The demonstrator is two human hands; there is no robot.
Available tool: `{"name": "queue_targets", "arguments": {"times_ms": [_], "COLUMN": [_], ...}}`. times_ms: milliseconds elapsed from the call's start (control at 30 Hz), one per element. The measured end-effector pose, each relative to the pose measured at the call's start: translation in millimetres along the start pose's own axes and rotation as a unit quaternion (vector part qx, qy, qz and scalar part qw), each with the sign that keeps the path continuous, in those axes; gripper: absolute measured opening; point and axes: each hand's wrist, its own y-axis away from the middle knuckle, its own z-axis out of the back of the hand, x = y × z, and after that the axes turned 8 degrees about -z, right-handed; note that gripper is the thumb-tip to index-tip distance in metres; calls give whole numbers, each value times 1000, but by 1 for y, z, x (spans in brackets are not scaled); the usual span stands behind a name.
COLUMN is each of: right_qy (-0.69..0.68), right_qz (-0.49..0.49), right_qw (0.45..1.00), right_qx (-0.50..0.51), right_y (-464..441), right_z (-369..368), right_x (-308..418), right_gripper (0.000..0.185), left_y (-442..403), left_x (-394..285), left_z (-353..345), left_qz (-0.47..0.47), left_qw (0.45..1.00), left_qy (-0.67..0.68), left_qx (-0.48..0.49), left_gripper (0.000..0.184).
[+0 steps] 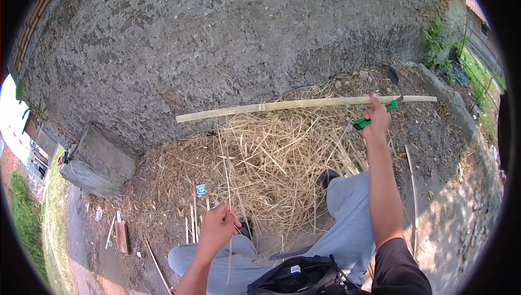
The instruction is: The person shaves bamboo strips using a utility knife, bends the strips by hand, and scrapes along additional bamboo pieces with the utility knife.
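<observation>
My right hand [377, 117] is closed around a green utility knife [392, 106] with its blade out at the upper right. The same fingers also grip a long, pale bamboo strip [304, 103], which stretches far to the left in front of the wall. Lower down, my left hand [217, 229] is closed in a pinch on a thin bamboo sliver [226, 170] that runs up and down past the fingers. Beneath both hands lies a heap of bamboo shavings [277, 159] on the ground.
A rough grey wall [244, 34] rises close in front. On the left stands a concrete block [103, 162]. Around my legs [347, 203] lie a blue packet [201, 189], a brown wooden piece [121, 236] and a bamboo stick [412, 197]. A black bag [296, 273] rests at my waist.
</observation>
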Motion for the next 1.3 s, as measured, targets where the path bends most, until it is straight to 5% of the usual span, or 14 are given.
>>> {"name": "queue_targets", "arguments": {"times_ms": [100,200,267,300,367,567,633,1000,1300], "right_qy": [-7,15,39,40,67,101,109,155,194], "right_qz": [-10,-25,-26,-20,-26,-17,-23,-117,-110], "right_qw": [1000,1000,999,999,997,994,993,977,967], "right_qx": [-10,-5,-4,-5,9,33,41,84,124], "right_y": [2,6,10,13,22,45,55,98,101], "right_z": [-3,-7,-11,-15,-18,-34,-35,-28,-31], "right_x": [-5,-16,-20,-20,-25,-36,-42,-83,-85], "right_gripper": [9,10,12,12,12,14,14,10,14], "left_y": [-38,-75,-82,-80,-54,-44,-54,-52,-59], "left_x": [26,61,65,56,40,22,32,49,59], "left_z": [-15,-39,-48,-46,-37,-17,-9,-14,-17], "left_qz": [-6,-106,-57,-62,-135,-244,-402,-365,-358], "left_qw": [1000,992,938,939,941,941,803,816,851], "left_qy": [-8,30,-322,-320,-303,-154,-278,-338,-217], "left_qx": [6,-63,113,114,69,-179,-342,-296,-316], "left_gripper": [27,40,56,56,64,38,39,34,18]}}
